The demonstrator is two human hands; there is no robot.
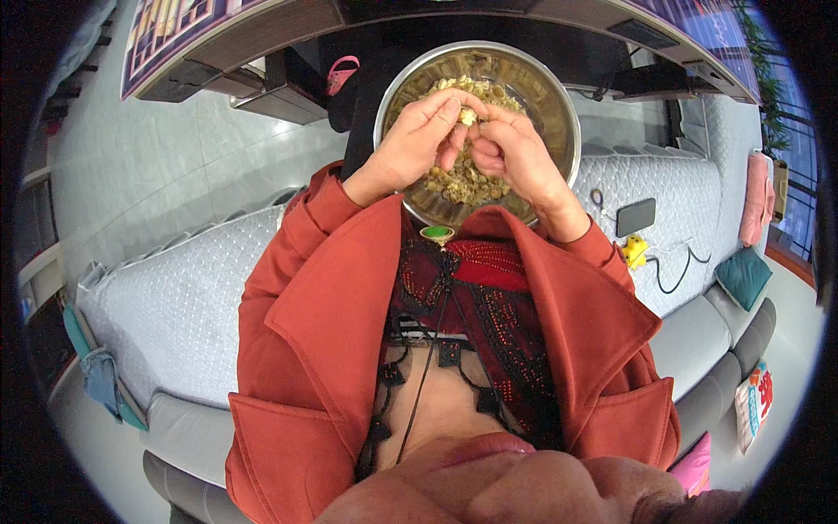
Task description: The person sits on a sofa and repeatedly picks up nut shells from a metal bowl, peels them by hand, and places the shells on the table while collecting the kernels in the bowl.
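A wide stainless steel bowl sits in front of me at my lap. Inside it lies a heap of small brownish-yellow pieces, like shelled nuts or beans with bits of skin; their exact kind cannot be told. Above the heap, my left hand and my right hand meet at the fingertips. A small pale yellow-white piece is pinched between them, partly covered by the fingers. Thumb and forefinger of each hand are bent inward around it.
A table with a patterned top stands beyond the bowl. Quilted grey sofa covers stretch to both sides. On the right lie a smartphone, a yellow toy-like object, a black cable and a teal cushion. A pink clog shows below the table.
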